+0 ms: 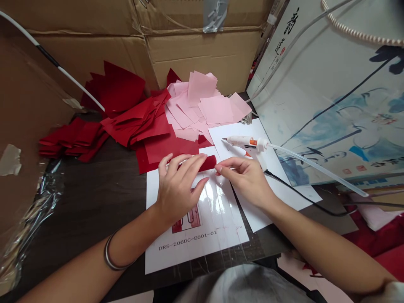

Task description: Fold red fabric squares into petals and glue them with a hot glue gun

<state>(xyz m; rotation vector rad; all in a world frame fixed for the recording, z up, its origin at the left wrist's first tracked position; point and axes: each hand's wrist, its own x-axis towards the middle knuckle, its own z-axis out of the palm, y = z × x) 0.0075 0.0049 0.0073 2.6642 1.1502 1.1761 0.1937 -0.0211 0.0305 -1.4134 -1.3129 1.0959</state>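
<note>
Left hand [176, 189] open, fingers laid across the red piece [209, 163] at the far edge of the printed sheet [164, 261]; right hand [248, 179] closed in a pinch at its right end, can't tell if it's caught the edge. Glue gun [242, 142] just beyond right hand, pink cards [217, 110] behind.

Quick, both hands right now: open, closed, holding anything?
Left hand: open, fingers over the red piece, thumb apart.
Right hand: closed, fingertips together at the piece's end; whether they hold it cannot be told.
</note>
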